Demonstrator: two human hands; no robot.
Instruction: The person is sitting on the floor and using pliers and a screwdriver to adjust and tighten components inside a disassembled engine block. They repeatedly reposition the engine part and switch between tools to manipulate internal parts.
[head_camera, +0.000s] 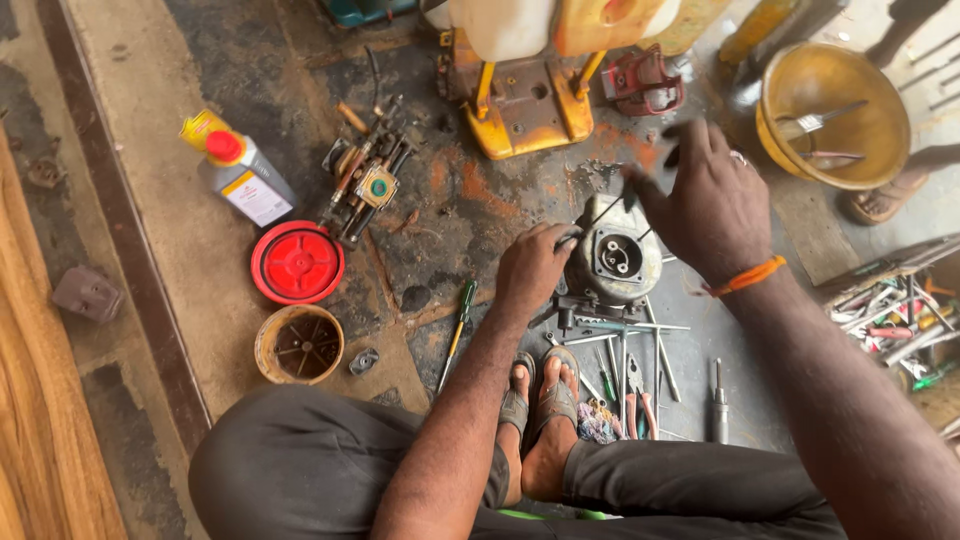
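Note:
A grey metal engine block stands on the oily floor in front of my crossed feet. My left hand grips its left side. My right hand hovers above and to the right of it, fingers pinched on a thin dark rod or tool that slants down towards the block's top; the fingertips are blurred. An orange band circles my right wrist.
Loose tools lie below the block, a green-handled screwdriver to the left. Also present: red lid, round filter cup, oil bottle, carburettor parts, yellow machine frame, yellow bowl, tool tray, another person's sandalled foot.

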